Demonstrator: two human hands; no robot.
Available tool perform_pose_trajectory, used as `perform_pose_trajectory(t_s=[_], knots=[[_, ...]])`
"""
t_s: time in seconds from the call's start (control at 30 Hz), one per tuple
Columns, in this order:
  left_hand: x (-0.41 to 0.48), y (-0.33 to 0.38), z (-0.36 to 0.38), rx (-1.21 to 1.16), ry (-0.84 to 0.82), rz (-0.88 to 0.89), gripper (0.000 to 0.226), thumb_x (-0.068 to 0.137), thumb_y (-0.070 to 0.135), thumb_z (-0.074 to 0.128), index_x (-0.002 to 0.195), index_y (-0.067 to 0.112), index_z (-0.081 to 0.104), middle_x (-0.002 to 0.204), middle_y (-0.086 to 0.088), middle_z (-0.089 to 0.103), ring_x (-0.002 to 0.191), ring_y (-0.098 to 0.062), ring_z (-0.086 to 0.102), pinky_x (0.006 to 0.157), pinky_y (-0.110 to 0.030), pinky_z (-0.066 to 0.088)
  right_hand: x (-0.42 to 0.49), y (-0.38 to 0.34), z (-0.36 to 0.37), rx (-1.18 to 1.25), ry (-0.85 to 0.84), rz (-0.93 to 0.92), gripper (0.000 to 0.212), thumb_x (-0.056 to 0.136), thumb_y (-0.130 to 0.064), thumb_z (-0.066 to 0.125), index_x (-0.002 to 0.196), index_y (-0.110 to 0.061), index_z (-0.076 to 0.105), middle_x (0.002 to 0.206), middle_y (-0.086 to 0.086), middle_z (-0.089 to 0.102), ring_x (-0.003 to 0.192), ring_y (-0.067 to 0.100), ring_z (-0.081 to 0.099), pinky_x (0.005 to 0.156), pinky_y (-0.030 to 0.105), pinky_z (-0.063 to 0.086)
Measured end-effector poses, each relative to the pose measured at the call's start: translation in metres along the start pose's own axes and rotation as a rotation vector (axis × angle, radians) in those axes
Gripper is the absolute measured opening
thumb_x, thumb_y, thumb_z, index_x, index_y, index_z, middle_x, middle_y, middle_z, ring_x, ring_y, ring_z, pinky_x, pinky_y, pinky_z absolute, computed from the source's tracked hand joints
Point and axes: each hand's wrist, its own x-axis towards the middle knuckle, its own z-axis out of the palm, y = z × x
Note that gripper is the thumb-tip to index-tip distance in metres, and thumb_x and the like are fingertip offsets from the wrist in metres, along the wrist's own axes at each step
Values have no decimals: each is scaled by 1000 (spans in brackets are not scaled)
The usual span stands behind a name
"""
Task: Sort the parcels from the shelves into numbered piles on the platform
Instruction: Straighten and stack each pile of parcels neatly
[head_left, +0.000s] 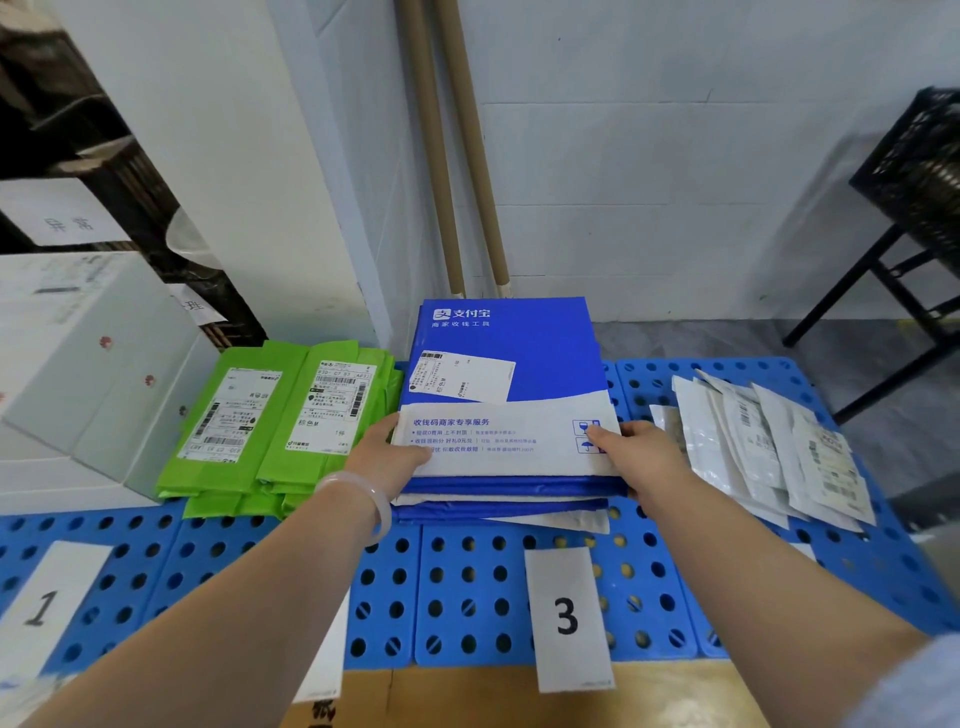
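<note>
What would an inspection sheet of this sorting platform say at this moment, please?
Surface: blue perforated platform with label 1 and label 3.
Job's things: top blue parcel on blue stack behind label 3; green parcels left; white parcels right.
Clutter: white boxes far left.
Grippers: left hand and right hand grip the top blue parcel's near corners.
Cables: nothing seen.
Surroundings: white wall, two brown tubes, black stand at right.

place: parcel sorting depot | evidence: labelled parcels (270, 415), numbered cards (569, 618), blue perforated platform (452, 590)
</note>
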Motion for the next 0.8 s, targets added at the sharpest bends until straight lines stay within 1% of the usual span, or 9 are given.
perform_pose_trajectory(t_s=[0.1,0.23,0.4,0.47,0.53,0.6,0.7,0.77,0.8], knots=[[0,4,3,-44,11,-12,60,87,13,65,141,22,41,125,-1,57,103,-21,54,92,-35,46,0,-7,-5,-57,13,-25,31,89,-40,62,107,-15,61,102,3,65,88,21,59,77,38,52],[10,3,4,-112,17,-49,67,80,15,70,139,28,42,126,-4,60,110,-29,59,94,-49,50,-1,-13,-9,-155,24,-72,36,89,-42,60,107,-12,62,101,4,64,89,21,59,73,34,50],[12,1,2,-87,8,-55,66,82,14,67,141,26,40,124,-5,60,108,-29,60,95,-49,50,-5,-10,-8,-184,15,-73,35,88,-42,62,107,-12,63,94,1,63,82,18,58,69,32,50],[10,-2,3,-67,-3,-58,65,83,13,66,141,25,40,119,-4,62,105,-28,61,94,-48,50,-6,-8,-6,-180,-2,-57,33,90,-39,62,108,-12,61,96,2,62,83,18,56,71,33,48],[7,-4,4,-33,-12,-51,62,87,10,63,142,23,39,114,-1,61,102,-25,60,95,-42,49,-7,-7,-4,-155,-31,-12,32,90,-37,61,110,-13,57,104,3,61,91,21,56,80,37,52],[4,-5,6,5,-28,-38,61,91,9,59,145,21,34,116,-3,58,98,-21,54,89,-35,46,-7,-5,-4,-88,-70,72,34,90,-38,62,115,-17,51,111,4,57,104,25,55,88,47,53],[0,-5,9,46,-59,-38,65,96,14,53,151,25,20,132,-4,52,96,-19,49,79,-31,41,-5,0,-1,42,-122,189,43,88,-39,64,122,-19,47,117,3,57,109,30,55,85,54,54],[0,-5,10,80,-63,-40,67,97,16,50,152,26,14,129,-3,52,84,-16,51,71,-28,42,-4,1,2,108,-133,224,47,85,-38,67,123,-18,47,115,5,59,104,31,58,81,56,55],[1,-5,10,73,-59,-50,68,98,16,49,153,27,11,122,-2,53,77,-14,51,68,-29,45,-3,2,3,114,-133,230,49,84,-38,68,123,-17,47,113,6,61,102,31,59,80,55,55]])
